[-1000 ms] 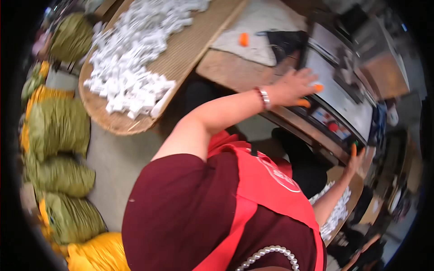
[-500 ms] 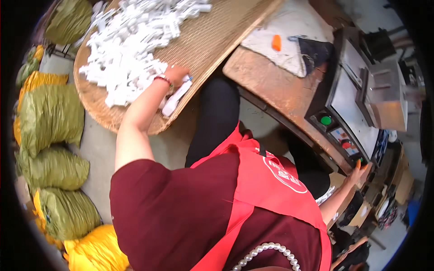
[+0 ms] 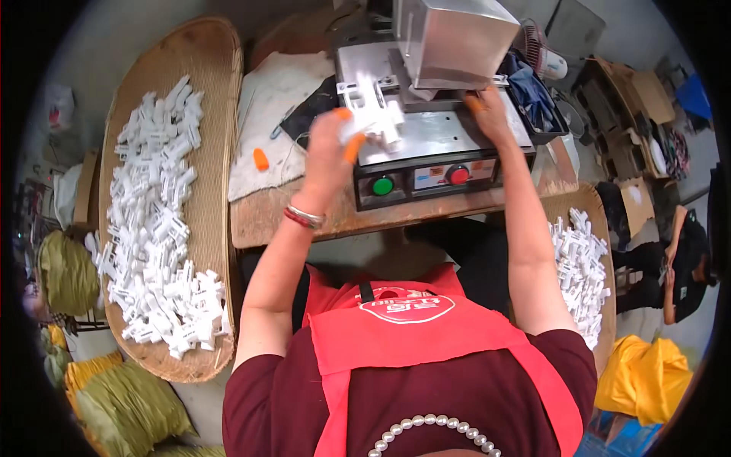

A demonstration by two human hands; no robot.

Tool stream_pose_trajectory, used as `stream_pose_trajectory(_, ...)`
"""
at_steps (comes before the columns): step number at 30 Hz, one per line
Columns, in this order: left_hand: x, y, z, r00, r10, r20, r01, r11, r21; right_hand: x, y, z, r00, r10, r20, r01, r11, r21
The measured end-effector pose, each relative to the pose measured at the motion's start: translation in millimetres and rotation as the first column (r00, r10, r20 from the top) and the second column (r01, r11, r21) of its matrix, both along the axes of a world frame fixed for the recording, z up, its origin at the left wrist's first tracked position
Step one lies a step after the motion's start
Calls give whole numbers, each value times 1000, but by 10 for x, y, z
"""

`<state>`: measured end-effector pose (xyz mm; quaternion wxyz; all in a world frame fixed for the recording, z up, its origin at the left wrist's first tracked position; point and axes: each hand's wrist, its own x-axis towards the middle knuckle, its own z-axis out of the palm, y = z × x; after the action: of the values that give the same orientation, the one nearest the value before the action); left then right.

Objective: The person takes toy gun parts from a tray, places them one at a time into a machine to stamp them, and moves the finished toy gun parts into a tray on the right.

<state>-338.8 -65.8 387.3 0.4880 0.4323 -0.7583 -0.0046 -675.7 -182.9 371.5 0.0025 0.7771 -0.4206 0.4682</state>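
Since the earlier frame, the left hand (image 3: 326, 164) has moved from the left tray (image 3: 156, 68) to the machine (image 3: 411, 148), bringing white parts (image 3: 375, 114) with it; the right hand (image 3: 493, 118) has shifted from the machine's front right corner to beneath the metal block (image 3: 457, 46). The view has also turned.

Left hand: fingers closed around the white parts, which are held over the left side of the machine's plate; blurred, count unclear. Orange covers (image 3: 353, 148) on its fingertips.

Right hand: fingers reach in at the block's lower right edge; cannot tell whether they grip anything.

Machine front: green button (image 3: 382, 185) left, red button (image 3: 458, 175) right. Similar white pieces lie heaped in the left tray and in the right tray (image 3: 545, 207).
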Motion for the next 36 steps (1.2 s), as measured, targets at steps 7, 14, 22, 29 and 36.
stream_pose_trajectory(7, -483, 17, 85, 995, 18, 94, -25, 997, 77, -191, -146, 99, 976, -143, 164, 171, 970, -174)
stream_pose_trajectory(14, -1301, -888, 207, 936, 111, 333, -132, 990, 40, -1427, 2246, 1012, 749, -627, 215, 662, 710, -240)
stream_pose_trajectory(22, -955, -414, 117, 977, -9, 211, 10, 1000, -6, -1487, 1852, -75, 889, -385, 248, 268, 876, 400)
stream_pose_trajectory(29, -367, 305, -343, 916, -57, 398, 24, 996, 88, -1690, 1294, -878, 861, -389, 328, 90, 752, 653)
stream_pose_trajectory(36, 1524, 967, -511, 929, 369, 31, -369, 916, 155, -1445, 1490, -605, 883, -263, 388, -19, 807, 590)
